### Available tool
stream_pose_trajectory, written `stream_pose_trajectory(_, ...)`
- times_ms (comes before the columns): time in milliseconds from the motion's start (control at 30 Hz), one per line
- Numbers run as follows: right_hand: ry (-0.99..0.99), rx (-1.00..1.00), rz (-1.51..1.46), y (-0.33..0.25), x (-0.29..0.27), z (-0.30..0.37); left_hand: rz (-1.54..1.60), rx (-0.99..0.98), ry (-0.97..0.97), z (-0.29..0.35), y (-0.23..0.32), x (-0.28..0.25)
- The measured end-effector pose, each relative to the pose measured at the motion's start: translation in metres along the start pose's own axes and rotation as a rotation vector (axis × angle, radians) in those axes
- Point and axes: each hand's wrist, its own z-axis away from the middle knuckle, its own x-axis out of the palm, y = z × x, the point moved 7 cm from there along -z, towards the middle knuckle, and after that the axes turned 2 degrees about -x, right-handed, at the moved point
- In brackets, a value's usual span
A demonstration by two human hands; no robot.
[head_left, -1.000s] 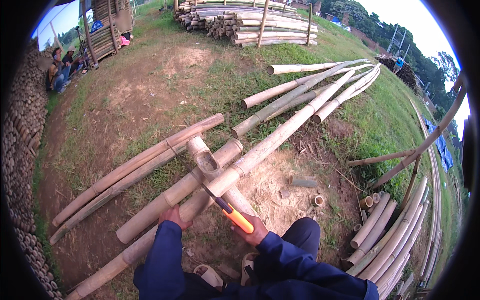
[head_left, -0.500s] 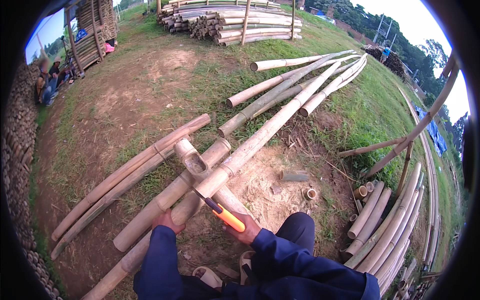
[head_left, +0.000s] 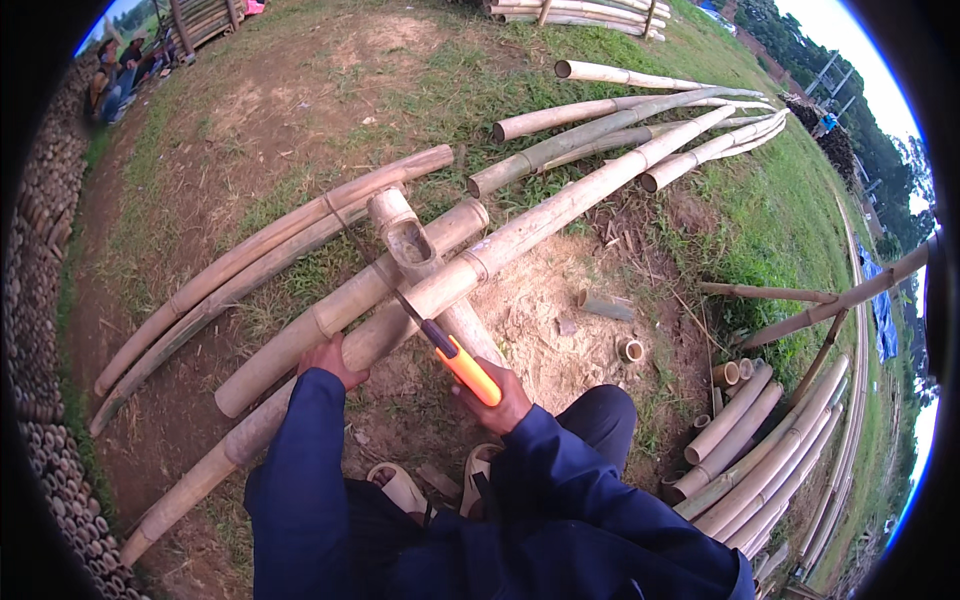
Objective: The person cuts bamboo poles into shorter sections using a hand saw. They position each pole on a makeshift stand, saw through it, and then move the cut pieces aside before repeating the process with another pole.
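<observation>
Dark navy long sleeves and trousers (loose, creased cloth), pale sandals, bare hands.

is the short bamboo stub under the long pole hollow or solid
Hollow. The short bamboo stub shows a dark open cavity at its cut end, beside the saw that the right hand holds against the long pole.

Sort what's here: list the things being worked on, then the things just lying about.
In use:
left hand steadying the long pale bamboo pole
right hand on the orange-handled saw

Lying about:
short cut bamboo ring
stacked bamboo poles
</observation>
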Motion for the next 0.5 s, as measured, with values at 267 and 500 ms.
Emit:
stream_pose_trajectory(267, 0.038, 0.055, -0.022, -0.004, -0.005, 0.006, 0.012, 0.012, -0.064, -0.004, 0.011, 0.001)
stream_pose_trajectory(500, 0.053, 0.007, -0.007, 0.009, -0.004, 0.008, 0.039, 0.045, -0.026, -0.005, 0.007, 0.004)
